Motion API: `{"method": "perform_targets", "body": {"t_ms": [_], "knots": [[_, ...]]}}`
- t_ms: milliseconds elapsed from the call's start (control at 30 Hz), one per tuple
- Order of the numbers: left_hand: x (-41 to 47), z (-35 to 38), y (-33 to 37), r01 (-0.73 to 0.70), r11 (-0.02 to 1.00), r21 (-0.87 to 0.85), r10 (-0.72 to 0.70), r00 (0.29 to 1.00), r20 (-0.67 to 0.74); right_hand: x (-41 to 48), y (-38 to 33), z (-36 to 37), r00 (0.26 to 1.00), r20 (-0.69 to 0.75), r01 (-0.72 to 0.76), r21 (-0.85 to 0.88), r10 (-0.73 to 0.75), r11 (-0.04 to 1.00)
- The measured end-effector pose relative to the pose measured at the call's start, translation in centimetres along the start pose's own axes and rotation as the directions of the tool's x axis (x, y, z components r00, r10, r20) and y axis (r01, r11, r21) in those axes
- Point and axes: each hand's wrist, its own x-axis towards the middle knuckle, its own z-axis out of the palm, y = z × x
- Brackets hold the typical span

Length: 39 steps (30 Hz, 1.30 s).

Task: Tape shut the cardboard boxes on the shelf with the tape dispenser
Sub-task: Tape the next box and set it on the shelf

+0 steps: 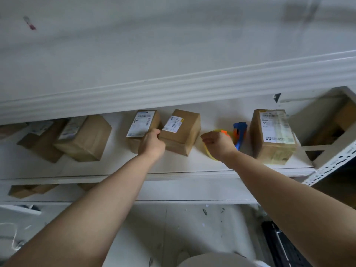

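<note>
While a couple of boxes point(84, 137) sit well left of the middle box point(183, 132) on the shelf point(173, 168), the left hand point(152, 145) grips that box's left corner, fingers curled. Just right of it the right hand point(219, 145) curls over the tape dispenser point(239, 130), can't tell if it's actually holding it; a labelled box point(273, 135) stands further right.

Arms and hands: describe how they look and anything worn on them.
Both are a person's bare limbs. The left hand and right hand wear no gloves, and no ring can be made out. The left forearm and right forearm are uncovered as far as the picture's edge: no sleeve, watch, bracelet or marking shows on either.
</note>
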Motion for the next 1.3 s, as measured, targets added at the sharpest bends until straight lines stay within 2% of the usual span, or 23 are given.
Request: {"method": "perform_targets", "body": {"t_ms": [100, 167, 267, 333, 367, 467, 533, 633, 700, 833, 900, 1000, 1167, 1300], "knots": [[1.4, -0.8, -0.7, -0.068, 0.991, 0.115, 0.049, 0.986, 0.161, 1.2, -0.6, 2.7, 0.997, 0.044, -0.067, -0.019, 0.068, 0.998], [2.4, -0.7, -0.9, -0.104, 0.982, 0.159, 0.068, 0.974, 0.218, 2.0, -1.4, 4.0, 0.991, 0.040, -0.130, 0.025, 0.129, 0.991], [4.0, 0.1, -1.2, -0.098, 0.991, 0.096, 0.071, 0.966, 0.249, 2.8, -2.2, 5.4, 0.968, 0.060, -0.250, 0.160, 0.243, 0.955], [4.4, 0.5, -1.3, -0.060, 0.998, 0.005, 0.056, 0.961, 0.270, 3.2, -2.2, 6.1, 0.966, 0.046, -0.258, 0.245, 0.254, 0.935], [4.4, 0.6, -1.4, -0.060, 0.998, -0.018, 0.063, 0.956, 0.287, 3.3, -2.2, 6.5, 0.967, -0.004, -0.245, 0.250, 0.254, 0.937], [3.9, 0.4, -2.1, -0.139, 0.987, 0.082, 0.101, 0.927, 0.360, 2.9, -2.4, 7.0, 0.943, -0.149, -0.297, 0.033, 0.298, 0.954], [3.7, -0.2, -3.2, -0.171, 0.975, 0.140, 0.099, 0.905, 0.414, 2.4, -2.6, 7.4, 0.933, -0.117, -0.351, -0.078, 0.341, 0.933], [3.4, -0.7, -4.4, -0.166, 0.978, 0.126, 0.090, 0.881, 0.465, 1.6, -2.8, 8.4, 0.915, 0.009, -0.404, 0.046, 0.404, 0.914], [2.8, -1.0, -4.7, -0.106, 0.994, -0.011, 0.099, 0.885, 0.455, 1.4, -2.6, 8.6, 0.925, -0.007, -0.373, 0.165, 0.379, 0.913], [2.1, -1.9, -4.9, -0.079, 0.954, -0.291, 0.183, 0.918, 0.351, 0.6, -3.3, 7.3, 0.978, -0.060, -0.167, 0.357, 0.201, 0.919], [1.6, -2.3, -4.9, -0.099, 0.940, -0.328, 0.206, 0.928, 0.310, 0.0, -3.5, 6.8, 0.983, -0.073, -0.123, 0.404, 0.166, 0.906], [0.4, -2.9, -4.3, -0.061, 0.946, -0.319, 0.156, 0.947, 0.282, -0.8, -3.5, 6.6, 0.985, -0.066, -0.121, 0.380, 0.157, 0.917], [-1.3, -3.5, -3.3, 0.019, 0.951, -0.307, 0.083, 0.946, 0.315, -1.4, -3.4, 5.8, 0.979, 0.024, -0.194, 0.440, 0.205, 0.877], [-2.3, -3.8, -3.2, 0.109, 0.921, -0.375, 0.039, 0.930, 0.365, -1.8, -3.8, 5.6, 0.974, 0.046, -0.215, 0.500, 0.223, 0.839]]}}
